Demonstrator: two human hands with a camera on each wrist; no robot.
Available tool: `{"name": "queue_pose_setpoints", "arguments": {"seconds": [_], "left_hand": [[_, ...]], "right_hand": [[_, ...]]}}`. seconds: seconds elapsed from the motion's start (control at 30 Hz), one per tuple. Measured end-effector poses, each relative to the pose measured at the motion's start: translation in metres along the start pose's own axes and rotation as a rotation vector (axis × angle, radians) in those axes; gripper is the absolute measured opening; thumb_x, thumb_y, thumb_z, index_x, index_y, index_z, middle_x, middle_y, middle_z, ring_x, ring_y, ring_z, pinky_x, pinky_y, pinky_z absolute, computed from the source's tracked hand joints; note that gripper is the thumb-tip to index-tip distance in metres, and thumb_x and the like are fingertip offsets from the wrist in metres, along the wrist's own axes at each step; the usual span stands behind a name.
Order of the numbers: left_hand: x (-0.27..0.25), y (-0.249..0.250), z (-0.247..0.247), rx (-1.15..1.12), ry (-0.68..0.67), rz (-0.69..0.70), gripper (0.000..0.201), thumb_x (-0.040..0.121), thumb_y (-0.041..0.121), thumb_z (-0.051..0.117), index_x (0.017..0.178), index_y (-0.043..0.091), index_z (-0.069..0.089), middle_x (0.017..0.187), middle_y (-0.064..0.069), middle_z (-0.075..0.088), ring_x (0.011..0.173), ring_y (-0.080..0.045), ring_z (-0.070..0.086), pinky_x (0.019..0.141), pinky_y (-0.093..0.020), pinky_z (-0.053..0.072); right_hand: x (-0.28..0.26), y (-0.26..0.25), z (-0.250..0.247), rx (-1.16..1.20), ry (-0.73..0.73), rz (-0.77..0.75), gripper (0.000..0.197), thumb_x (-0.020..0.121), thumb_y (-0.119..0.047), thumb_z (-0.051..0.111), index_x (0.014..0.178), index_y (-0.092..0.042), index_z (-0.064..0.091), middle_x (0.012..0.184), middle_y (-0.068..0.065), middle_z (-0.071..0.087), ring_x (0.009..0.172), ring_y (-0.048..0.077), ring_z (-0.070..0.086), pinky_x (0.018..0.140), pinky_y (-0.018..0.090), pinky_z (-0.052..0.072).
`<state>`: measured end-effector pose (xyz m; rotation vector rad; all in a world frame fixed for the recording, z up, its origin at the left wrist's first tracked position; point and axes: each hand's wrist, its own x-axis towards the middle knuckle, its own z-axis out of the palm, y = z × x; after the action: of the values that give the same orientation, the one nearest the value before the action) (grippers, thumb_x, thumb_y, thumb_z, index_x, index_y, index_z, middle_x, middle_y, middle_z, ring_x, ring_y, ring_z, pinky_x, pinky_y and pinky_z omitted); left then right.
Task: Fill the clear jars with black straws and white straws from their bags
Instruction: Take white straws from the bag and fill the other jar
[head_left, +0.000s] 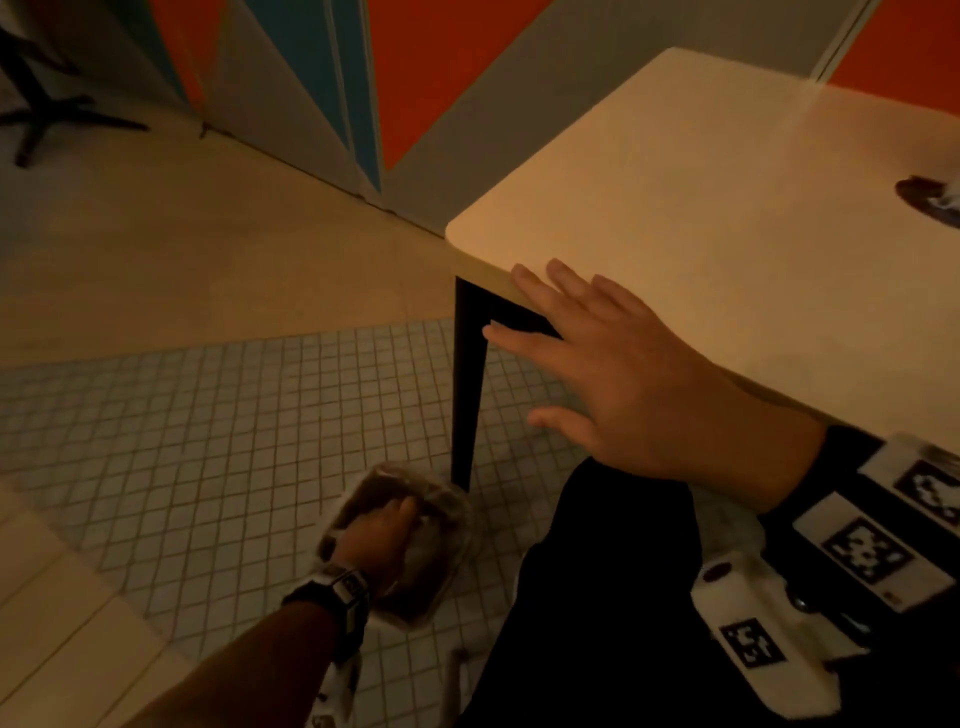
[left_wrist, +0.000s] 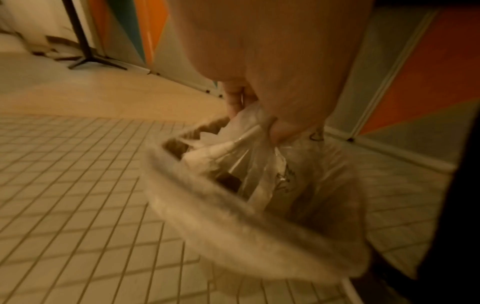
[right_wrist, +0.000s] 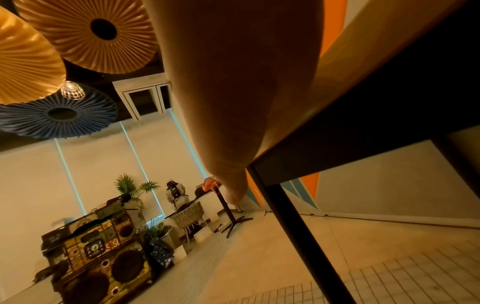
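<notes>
My left hand (head_left: 387, 525) reaches down into a small bin (head_left: 441, 566) lined with plastic, which stands on the tiled floor beside the table leg. In the left wrist view the left hand (left_wrist: 257, 115) pinches a crumpled clear plastic bag (left_wrist: 259, 164) over the bin's rim (left_wrist: 197, 197). A thin white stick-like piece (left_wrist: 228, 147) lies in the bag. My right hand (head_left: 597, 358) lies flat with straight fingers on the corner edge of the pale table (head_left: 727, 182) and holds nothing. In the right wrist view, only part of the right hand (right_wrist: 233, 102) shows against the table edge. No jars are in view.
A dark object (head_left: 930, 200) lies on the table at the far right, cut off by the frame. The black table leg (head_left: 467, 374) stands just beyond the bin. Coloured wall panels (head_left: 415, 78) run behind. A black stand base (head_left: 47, 119) sits far left.
</notes>
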<state>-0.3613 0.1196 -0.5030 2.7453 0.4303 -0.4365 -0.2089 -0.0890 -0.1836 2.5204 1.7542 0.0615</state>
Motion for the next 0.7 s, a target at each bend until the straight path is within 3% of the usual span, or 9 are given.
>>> {"name": "queue_pose_setpoints", "arguments": {"seconds": [0.07, 0.13, 0.23, 0.3, 0.37, 0.5, 0.6, 0.7], "left_hand": [[0.014, -0.006, 0.031, 0.126, -0.073, -0.014, 0.058, 0.092, 0.052, 0.047, 0.143, 0.029, 0.035, 0.141, 0.003, 0.047, 0.124, -0.020, 0.051, 0.101, -0.041, 0.042], [0.019, -0.005, 0.056, 0.317, -0.176, 0.131, 0.057, 0.092, 0.060, 0.037, 0.141, 0.031, 0.042, 0.145, 0.003, 0.046, 0.130, -0.023, 0.045, 0.109, -0.044, 0.035], [0.020, 0.012, 0.055, 0.297, -0.219, 0.109, 0.057, 0.095, 0.043, 0.048, 0.147, 0.022, 0.040, 0.157, -0.007, 0.031, 0.143, -0.034, 0.031, 0.117, -0.053, 0.025], [0.019, 0.024, 0.018, 0.188, -0.216, 0.104, 0.050, 0.098, 0.031, 0.050, 0.146, 0.019, 0.044, 0.155, -0.011, 0.036, 0.141, -0.032, 0.035, 0.116, -0.047, 0.029], [0.011, 0.035, -0.031, 0.107, -0.257, 0.144, 0.043, 0.100, 0.030, 0.049, 0.142, 0.017, 0.050, 0.146, -0.009, 0.049, 0.133, -0.027, 0.047, 0.110, -0.035, 0.037], [-0.021, 0.071, -0.146, 0.040, -0.259, 0.181, 0.040, 0.097, 0.039, 0.051, 0.136, 0.033, 0.054, 0.136, 0.005, 0.057, 0.122, -0.017, 0.055, 0.101, -0.034, 0.045], [-0.060, 0.116, -0.245, 0.136, -0.094, 0.320, 0.030, 0.097, 0.041, 0.053, 0.124, 0.034, 0.063, 0.122, 0.006, 0.064, 0.106, -0.013, 0.061, 0.087, -0.031, 0.050], [-0.097, 0.169, -0.323, 0.189, 0.147, 0.469, 0.022, 0.095, 0.045, 0.054, 0.104, 0.030, 0.069, 0.099, 0.008, 0.070, 0.087, -0.011, 0.062, 0.075, -0.032, 0.053]], "right_hand": [[-0.002, 0.003, 0.001, 0.031, 0.016, -0.014, 0.078, 0.092, -0.053, 0.059, 0.159, -0.034, 0.023, 0.169, 0.006, -0.001, 0.156, 0.027, -0.003, 0.125, 0.043, 0.002], [-0.003, 0.003, 0.001, 0.027, 0.022, -0.027, 0.079, 0.091, -0.053, 0.060, 0.158, -0.032, 0.025, 0.169, 0.006, 0.000, 0.156, 0.027, -0.002, 0.125, 0.044, 0.002], [-0.001, 0.004, 0.000, 0.025, 0.006, -0.021, 0.080, 0.091, -0.052, 0.061, 0.159, -0.033, 0.023, 0.169, 0.004, -0.003, 0.155, 0.025, -0.004, 0.124, 0.042, 0.000], [-0.001, 0.003, -0.001, 0.047, 0.013, -0.021, 0.079, 0.091, -0.049, 0.064, 0.158, -0.032, 0.026, 0.169, 0.004, -0.002, 0.156, 0.025, -0.004, 0.124, 0.042, 0.000], [-0.002, 0.002, -0.004, 0.075, -0.003, -0.022, 0.078, 0.092, -0.046, 0.064, 0.158, -0.033, 0.025, 0.169, 0.001, -0.005, 0.155, 0.023, -0.008, 0.125, 0.041, -0.002], [0.001, 0.001, -0.012, 0.153, -0.020, 0.008, 0.069, 0.101, -0.039, 0.055, 0.159, -0.035, 0.019, 0.167, -0.004, -0.013, 0.154, 0.015, -0.014, 0.123, 0.032, -0.010], [-0.014, 0.002, -0.025, 0.324, 0.026, 0.098, 0.067, 0.103, -0.033, 0.053, 0.159, -0.037, 0.016, 0.168, -0.007, -0.006, 0.153, 0.007, -0.004, 0.122, 0.021, -0.003], [-0.052, 0.013, -0.046, 0.439, 0.112, 0.214, 0.068, 0.103, -0.037, 0.054, 0.158, -0.044, 0.015, 0.167, -0.017, 0.004, 0.152, 0.001, 0.006, 0.122, 0.024, 0.015]]}}
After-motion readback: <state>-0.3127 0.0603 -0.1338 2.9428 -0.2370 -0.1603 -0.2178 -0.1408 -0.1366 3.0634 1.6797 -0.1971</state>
